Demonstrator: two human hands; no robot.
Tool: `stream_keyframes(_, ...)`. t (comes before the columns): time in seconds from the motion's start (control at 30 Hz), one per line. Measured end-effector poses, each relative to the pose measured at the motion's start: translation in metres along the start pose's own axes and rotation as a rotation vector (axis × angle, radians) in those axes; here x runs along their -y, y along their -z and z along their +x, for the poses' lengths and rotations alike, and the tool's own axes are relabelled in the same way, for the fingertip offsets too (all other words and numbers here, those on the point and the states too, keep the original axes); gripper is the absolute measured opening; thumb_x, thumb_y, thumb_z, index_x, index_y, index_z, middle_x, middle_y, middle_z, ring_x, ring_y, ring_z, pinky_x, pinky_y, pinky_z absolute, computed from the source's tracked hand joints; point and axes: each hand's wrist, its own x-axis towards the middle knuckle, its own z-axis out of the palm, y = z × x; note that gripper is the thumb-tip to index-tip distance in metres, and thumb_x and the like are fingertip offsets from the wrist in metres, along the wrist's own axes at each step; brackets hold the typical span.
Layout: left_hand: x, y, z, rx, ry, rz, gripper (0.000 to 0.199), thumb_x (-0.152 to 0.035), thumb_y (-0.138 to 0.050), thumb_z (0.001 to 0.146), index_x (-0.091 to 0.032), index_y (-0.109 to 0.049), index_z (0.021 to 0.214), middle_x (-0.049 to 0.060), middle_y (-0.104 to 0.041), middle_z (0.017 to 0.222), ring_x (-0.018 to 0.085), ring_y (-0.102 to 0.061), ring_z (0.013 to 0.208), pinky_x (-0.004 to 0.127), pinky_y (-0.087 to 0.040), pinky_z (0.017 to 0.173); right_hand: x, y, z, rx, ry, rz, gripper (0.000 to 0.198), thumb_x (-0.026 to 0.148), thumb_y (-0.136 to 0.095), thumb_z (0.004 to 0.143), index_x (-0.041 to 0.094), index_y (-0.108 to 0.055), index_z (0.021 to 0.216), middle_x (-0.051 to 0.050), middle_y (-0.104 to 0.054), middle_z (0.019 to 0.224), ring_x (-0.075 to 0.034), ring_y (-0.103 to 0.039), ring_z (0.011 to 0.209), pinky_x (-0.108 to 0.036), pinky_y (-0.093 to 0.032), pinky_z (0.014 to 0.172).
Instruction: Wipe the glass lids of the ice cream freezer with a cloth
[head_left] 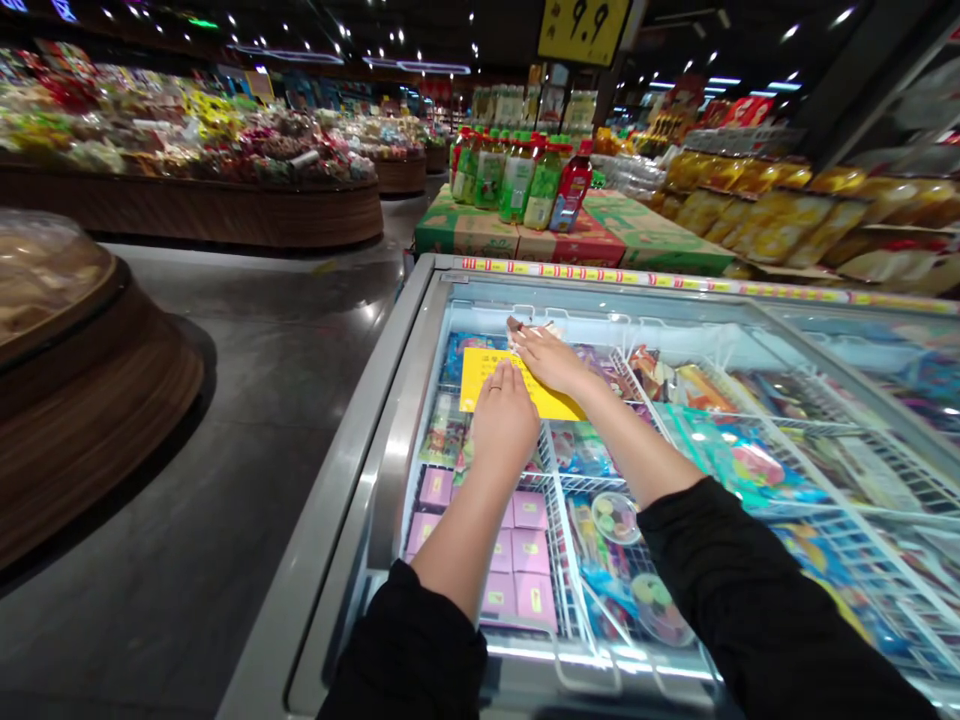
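Observation:
A chest freezer with a glass top (pixel 465 310) lies in front of me, and a yellow notice (pixel 559 402) with printed text is on the glass. My left hand (pixel 507 408) rests flat on the notice, fingers stretched forward and together, a ring on one finger. Just beyond it and to the right, my right hand (pixel 551 358) presses a crumpled brown and white cloth (pixel 516 328) against the glass at the notice's upper edge. Most of the cloth is hidden under the fingers. Below the glass, pink boxes (pixel 531 550) and lidded round tubs (pixel 616 517) lie in white wire baskets.
Green and red bottles (pixel 517 180) stand on printed cartons (pixel 480 232) behind the freezer. Bagged yellow goods (pixel 780 215) are stacked at the right. Wood-sided display stands (pixel 247 210) line the left, beside a dark tiled floor (pixel 247 400). A yellow price sign (pixel 583 28) hangs above.

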Motion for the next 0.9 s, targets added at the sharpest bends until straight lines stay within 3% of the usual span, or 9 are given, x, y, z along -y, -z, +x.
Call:
stream_keyframes(0.23,0.001,0.002,-0.001,0.013,0.004,0.017,0.055,-0.016,-0.04,0.108,0.002,-0.047,0.16,0.024,-0.046,0.168,0.03,-0.041,0.16,0.043,-0.032,0.133,-0.008,0.01,0.04,0.036,-0.062,0.036,0.062,0.041,-0.023,0.113,0.021,-0.041,0.169,-0.005,-0.032,0.178,-0.027,-0.026,0.166,-0.047,-0.02,0.136)
stream_keyframes(0.43,0.0,0.003,0.0,0.013,0.009,0.01,0.056,-0.016,-0.039,0.107,-0.003,-0.049,0.16,0.022,-0.047,0.167,0.028,-0.043,0.159,0.044,-0.034,0.133,-0.024,0.01,0.016,0.001,-0.142,0.002,0.064,0.04,-0.023,0.113,0.013,-0.041,0.168,-0.012,-0.033,0.177,-0.029,-0.028,0.165,-0.047,-0.02,0.136)
stream_keyframes(0.63,-0.001,0.0,-0.002,-0.017,0.004,-0.008,0.056,-0.015,-0.041,0.106,-0.005,-0.05,0.16,0.021,-0.049,0.166,0.028,-0.043,0.159,0.045,-0.034,0.132,-0.017,0.006,-0.004,0.001,-0.012,-0.017,0.062,0.04,-0.024,0.112,0.02,-0.046,0.167,-0.007,-0.039,0.176,-0.029,-0.031,0.164,-0.049,-0.024,0.135)
stream_keyframes(0.77,0.0,-0.001,-0.001,-0.013,0.011,-0.005,0.056,-0.016,-0.04,0.106,-0.006,-0.05,0.161,0.021,-0.049,0.166,0.028,-0.043,0.159,0.045,-0.034,0.132,-0.007,0.006,0.016,0.021,0.047,-0.012,0.062,0.038,-0.023,0.112,0.018,-0.045,0.167,-0.008,-0.036,0.177,-0.025,-0.029,0.165,-0.045,-0.02,0.136)
stream_keyframes(0.9,0.002,-0.002,-0.001,-0.016,0.009,0.023,0.056,-0.017,-0.039,0.107,-0.009,-0.049,0.162,0.018,-0.048,0.168,0.027,-0.042,0.16,0.043,-0.033,0.133,-0.007,0.009,0.039,0.03,-0.019,0.016,0.062,0.039,-0.024,0.112,0.02,-0.045,0.167,-0.007,-0.033,0.178,-0.026,-0.03,0.165,-0.045,-0.019,0.136)
